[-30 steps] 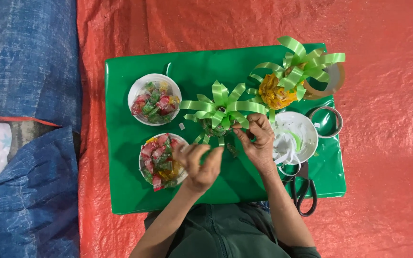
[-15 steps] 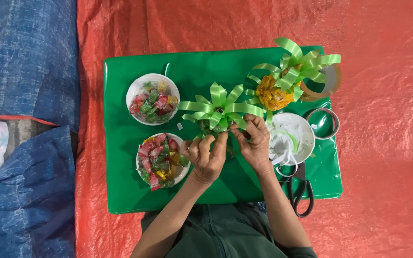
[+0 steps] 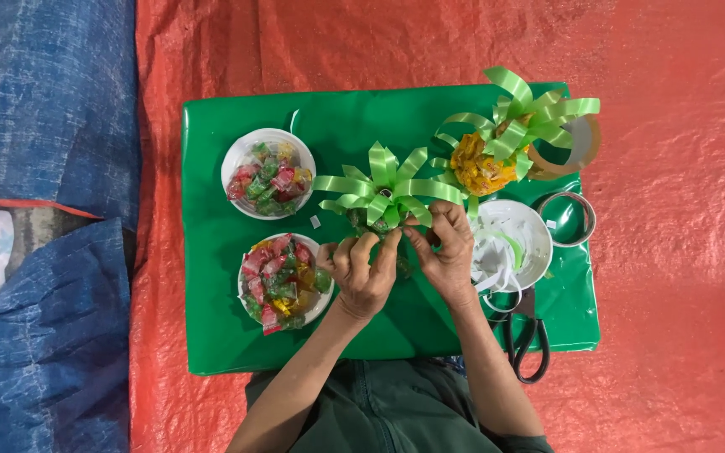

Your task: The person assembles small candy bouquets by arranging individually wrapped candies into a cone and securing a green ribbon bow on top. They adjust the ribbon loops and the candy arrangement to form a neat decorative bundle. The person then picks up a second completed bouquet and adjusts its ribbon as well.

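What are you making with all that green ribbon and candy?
A person sits at a green table and works with both hands on a green ribbon bow with looped leaves on top. The left hand and right hand pinch the small piece under the loops. Another finished piece, yellow with ribbon loops, stands further back. Two white bowls of wrapped candies lie on the left, a bowl of ribbon scraps, black scissors and tape rolls on the right.
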